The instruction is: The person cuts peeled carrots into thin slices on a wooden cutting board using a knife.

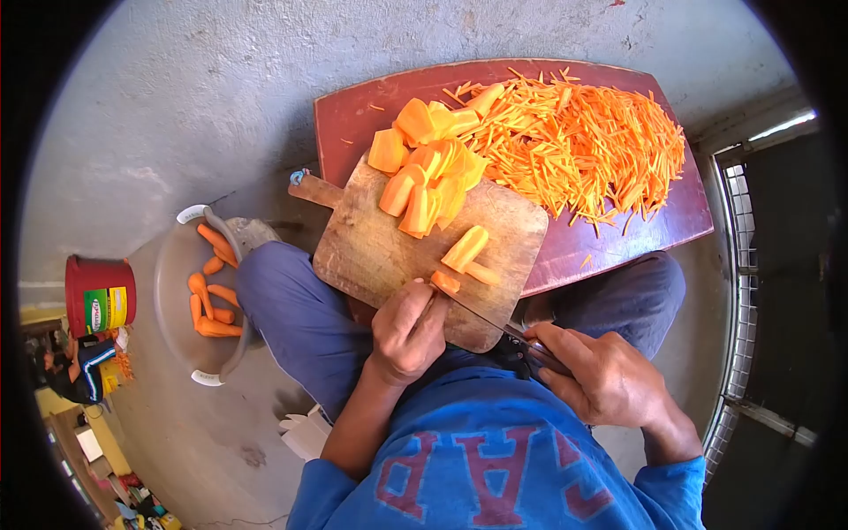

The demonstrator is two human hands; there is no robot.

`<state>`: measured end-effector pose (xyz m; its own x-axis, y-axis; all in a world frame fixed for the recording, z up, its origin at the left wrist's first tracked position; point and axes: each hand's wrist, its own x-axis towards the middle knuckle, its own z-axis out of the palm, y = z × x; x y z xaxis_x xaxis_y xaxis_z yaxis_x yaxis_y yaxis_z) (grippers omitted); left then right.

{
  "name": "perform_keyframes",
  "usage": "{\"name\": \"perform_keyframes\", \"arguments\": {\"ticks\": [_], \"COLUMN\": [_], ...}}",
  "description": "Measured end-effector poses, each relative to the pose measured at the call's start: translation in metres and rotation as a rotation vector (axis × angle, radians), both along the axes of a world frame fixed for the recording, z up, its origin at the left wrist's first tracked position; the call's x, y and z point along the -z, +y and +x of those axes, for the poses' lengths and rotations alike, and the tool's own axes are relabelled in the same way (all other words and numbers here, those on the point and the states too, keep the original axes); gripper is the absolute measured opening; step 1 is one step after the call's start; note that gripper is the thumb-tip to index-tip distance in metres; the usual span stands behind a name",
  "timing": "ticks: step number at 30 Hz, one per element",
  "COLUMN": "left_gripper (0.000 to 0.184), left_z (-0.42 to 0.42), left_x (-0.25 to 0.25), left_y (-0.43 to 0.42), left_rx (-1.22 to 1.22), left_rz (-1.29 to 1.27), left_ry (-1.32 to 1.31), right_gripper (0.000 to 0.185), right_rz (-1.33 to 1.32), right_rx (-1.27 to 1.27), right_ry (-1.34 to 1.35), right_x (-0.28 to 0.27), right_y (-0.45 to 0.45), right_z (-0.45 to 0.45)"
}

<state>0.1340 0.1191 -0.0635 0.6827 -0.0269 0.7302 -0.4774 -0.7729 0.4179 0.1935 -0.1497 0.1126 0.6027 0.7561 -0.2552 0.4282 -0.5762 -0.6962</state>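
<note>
My left hand is closed at the near edge of the wooden cutting board, its fingertips against a small carrot piece. In my right hand is the handle of a knife, whose blade lies across the board beside that piece. Just beyond, a cut carrot chunk rests on another piece. Carrot slabs and slices are heaped at the board's far left part. A large pile of carrot strips covers much of the red table.
A grey tub with several whole carrots stands on the floor at the left. Farther left are a red bucket and another person. My knees flank the board. A metal grille stands at the right.
</note>
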Motion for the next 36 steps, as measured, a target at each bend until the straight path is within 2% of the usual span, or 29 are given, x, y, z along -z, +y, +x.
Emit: {"name": "perform_keyframes", "arguments": {"ticks": [6,11,16,23,24,28,36], "left_gripper": [0.026,0.025,0.028,0.03,0.03,0.028,0.026], "left_z": [-0.001,0.0,0.0,-0.003,-0.003,-0.001,-0.003], "left_x": [0.003,0.004,0.002,0.009,0.008,0.006,0.006], "left_y": [0.001,-0.001,-0.002,0.003,0.004,0.002,0.004], "left_rx": [0.016,0.034,0.03,-0.004,-0.005,0.005,0.023], "left_rz": [0.014,-0.005,-0.03,-0.031,-0.029,-0.023,-0.043], "left_ry": [-0.021,-0.011,-0.006,-0.027,-0.023,-0.025,0.002], "right_gripper": [0.051,0.056,0.052,0.05,0.052,0.054,0.049], "right_rz": [-0.032,-0.021,0.016,0.148,0.207,0.078,-0.018], "right_rx": [-0.043,-0.069,-0.066,0.038,0.024,0.019,0.008], "right_ry": [0.051,0.003,0.043,0.132,0.067,0.063,0.045], "right_x": [0.016,0.057,0.075,0.037,0.038,0.016,0.003], "right_y": [0.019,0.033,0.04,0.026,0.023,0.017,0.008], "right_z": [0.01,0.018,0.032,0.03,0.026,0.013,0.002]}}
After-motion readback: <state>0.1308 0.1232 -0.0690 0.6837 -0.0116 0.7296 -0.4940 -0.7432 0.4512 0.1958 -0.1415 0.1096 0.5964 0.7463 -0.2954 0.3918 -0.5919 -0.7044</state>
